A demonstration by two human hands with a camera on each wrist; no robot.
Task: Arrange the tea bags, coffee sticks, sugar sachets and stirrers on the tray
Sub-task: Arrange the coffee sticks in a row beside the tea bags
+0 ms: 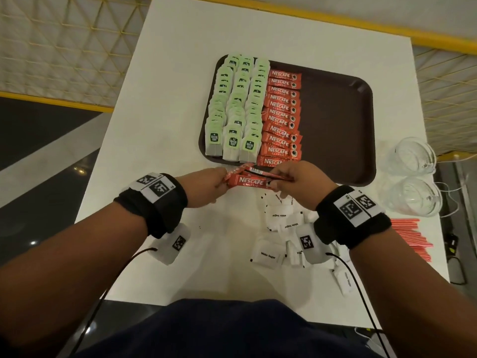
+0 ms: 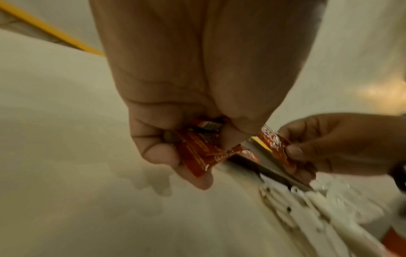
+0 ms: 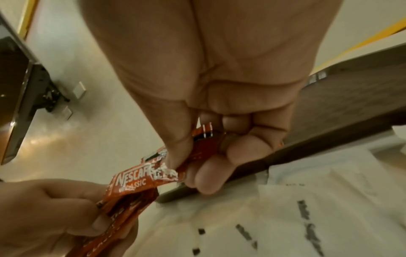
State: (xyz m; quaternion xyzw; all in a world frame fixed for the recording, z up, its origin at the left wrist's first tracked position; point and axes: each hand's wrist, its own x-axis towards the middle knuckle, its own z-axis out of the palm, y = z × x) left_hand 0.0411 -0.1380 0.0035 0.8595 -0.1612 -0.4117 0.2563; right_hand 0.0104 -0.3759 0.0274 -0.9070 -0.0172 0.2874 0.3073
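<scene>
Both hands, left hand (image 1: 206, 186) and right hand (image 1: 296, 182), pinch opposite ends of a small bundle of coffee sticks (image 1: 247, 180) just short of the tray (image 1: 340, 120), so the coffee step looks unfinished: next, lay them down to extend the red column.

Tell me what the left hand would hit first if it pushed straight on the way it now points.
Likely the right hand: the left hand points across at it, both gripping the same coffee sticks between them. Depth looks level, though unsure.
</scene>
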